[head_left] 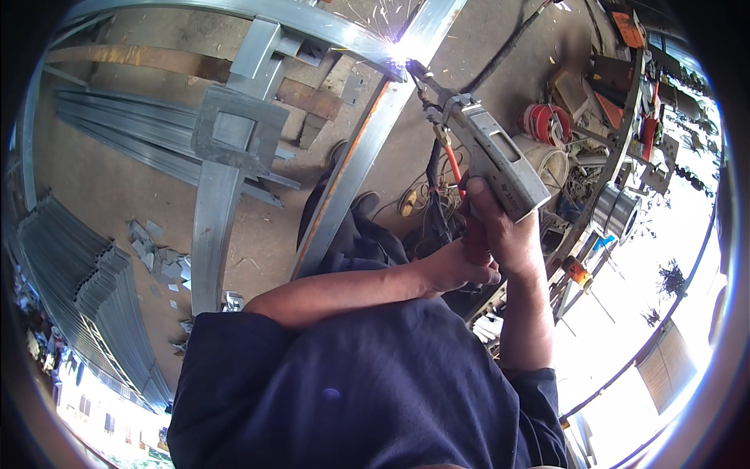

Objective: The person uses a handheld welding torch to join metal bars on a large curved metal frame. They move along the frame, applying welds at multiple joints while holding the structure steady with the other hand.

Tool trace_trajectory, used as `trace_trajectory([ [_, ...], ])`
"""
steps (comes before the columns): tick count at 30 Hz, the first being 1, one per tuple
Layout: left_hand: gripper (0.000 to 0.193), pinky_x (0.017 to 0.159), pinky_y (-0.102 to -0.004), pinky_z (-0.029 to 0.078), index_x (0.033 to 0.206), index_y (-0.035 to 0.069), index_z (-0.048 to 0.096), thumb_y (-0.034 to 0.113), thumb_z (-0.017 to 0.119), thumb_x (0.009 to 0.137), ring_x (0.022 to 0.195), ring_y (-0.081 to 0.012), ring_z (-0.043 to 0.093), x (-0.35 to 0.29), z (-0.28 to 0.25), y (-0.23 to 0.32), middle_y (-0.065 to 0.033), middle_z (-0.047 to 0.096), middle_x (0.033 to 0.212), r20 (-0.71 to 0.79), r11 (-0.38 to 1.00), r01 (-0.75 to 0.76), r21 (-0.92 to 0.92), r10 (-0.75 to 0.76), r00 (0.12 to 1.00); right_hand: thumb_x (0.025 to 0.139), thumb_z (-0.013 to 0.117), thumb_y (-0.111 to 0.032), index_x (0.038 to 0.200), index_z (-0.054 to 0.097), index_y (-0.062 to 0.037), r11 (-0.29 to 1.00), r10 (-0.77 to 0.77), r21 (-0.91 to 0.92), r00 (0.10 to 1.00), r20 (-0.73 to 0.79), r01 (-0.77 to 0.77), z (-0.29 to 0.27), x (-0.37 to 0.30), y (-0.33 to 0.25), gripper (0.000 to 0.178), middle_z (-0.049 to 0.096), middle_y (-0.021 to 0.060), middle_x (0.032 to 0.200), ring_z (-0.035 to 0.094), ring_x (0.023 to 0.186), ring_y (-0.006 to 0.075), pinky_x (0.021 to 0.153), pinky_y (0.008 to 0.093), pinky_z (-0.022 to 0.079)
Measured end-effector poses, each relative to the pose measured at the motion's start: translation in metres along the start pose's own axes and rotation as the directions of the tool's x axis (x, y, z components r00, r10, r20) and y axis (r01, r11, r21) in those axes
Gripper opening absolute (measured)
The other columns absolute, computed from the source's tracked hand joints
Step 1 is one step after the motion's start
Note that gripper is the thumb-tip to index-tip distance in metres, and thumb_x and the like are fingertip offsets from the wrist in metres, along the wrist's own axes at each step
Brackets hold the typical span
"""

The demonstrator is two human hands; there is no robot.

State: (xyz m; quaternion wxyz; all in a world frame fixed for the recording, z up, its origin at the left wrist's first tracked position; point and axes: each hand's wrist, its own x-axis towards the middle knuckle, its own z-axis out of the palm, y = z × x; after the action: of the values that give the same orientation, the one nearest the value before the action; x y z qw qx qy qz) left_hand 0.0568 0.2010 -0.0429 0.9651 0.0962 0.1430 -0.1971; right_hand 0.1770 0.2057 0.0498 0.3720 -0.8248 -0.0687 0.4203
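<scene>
My right hand (502, 223) is closed round the rear of a welding gun (494, 152) with a grey metal body. Crossing from the left, my left hand (455, 268) is wrapped about the lower end of its red grip (475, 241). The nozzle reaches a joint between steel tubes, where a bright arc (399, 56) throws sparks and hides the seam. One steel tube (348, 172), with a rusty orange edge, slants down toward me from that joint. Another tube (328, 27) runs off to the left.
A square steel plate (273, 129) sits on an upright tube at left. Stacked steel profiles (74, 273) and metal scraps (160, 258) lie on the floor. To the right are a red bucket (547, 123), a cluttered rack (617, 164), a wire spool (617, 211) and cables.
</scene>
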Motion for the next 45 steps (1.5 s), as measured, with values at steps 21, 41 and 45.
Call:
trace_trajectory([
  [21, 0.028, 0.086, -0.0299, 0.046, 0.109, 0.009, 0.062, 0.009, 0.077, 0.085, 0.094, -0.0083, 0.056, -0.002, -0.003, -0.010, 0.0027, 0.060, 0.097, 0.017, 1.000, 0.029, -0.011, -0.028, 0.999, 0.096, 0.074, -0.027, 0.120, 0.064, 0.0010, 1.000, 0.014, -0.013, 1.000, 0.014, -0.014, -0.002, -0.007, 0.008, 0.038, 0.069, 0.0045, 0.093, 0.062, 0.083, 0.0120, 0.072, 0.0308, 0.052],
  [41, 0.021, 0.083, -0.0293, 0.047, 0.099, 0.010, 0.064, 0.013, 0.079, 0.086, 0.088, -0.0075, 0.057, -0.004, 0.000, -0.019, 0.0035, 0.062, 0.092, 0.003, 0.999, 0.038, 0.003, -0.038, 0.999, 0.096, 0.074, -0.026, 0.120, 0.064, 0.0013, 0.999, 0.010, -0.048, 1.000, 0.005, -0.010, -0.002, -0.015, 0.010, 0.038, 0.070, 0.0069, 0.095, 0.063, 0.087, 0.0144, 0.075, 0.0320, 0.053],
  [45, 0.026, 0.084, -0.0298, 0.046, 0.103, 0.010, 0.062, 0.012, 0.080, 0.085, 0.091, -0.0079, 0.056, -0.004, -0.001, -0.022, 0.0030, 0.061, 0.095, 0.013, 0.999, 0.052, -0.001, -0.052, 0.999, 0.096, 0.074, -0.027, 0.117, 0.064, 0.0014, 0.998, -0.036, -0.047, 0.999, 0.000, 0.036, -0.004, -0.017, 0.015, 0.037, 0.070, 0.0055, 0.091, 0.064, 0.083, 0.0149, 0.072, 0.0322, 0.053],
])
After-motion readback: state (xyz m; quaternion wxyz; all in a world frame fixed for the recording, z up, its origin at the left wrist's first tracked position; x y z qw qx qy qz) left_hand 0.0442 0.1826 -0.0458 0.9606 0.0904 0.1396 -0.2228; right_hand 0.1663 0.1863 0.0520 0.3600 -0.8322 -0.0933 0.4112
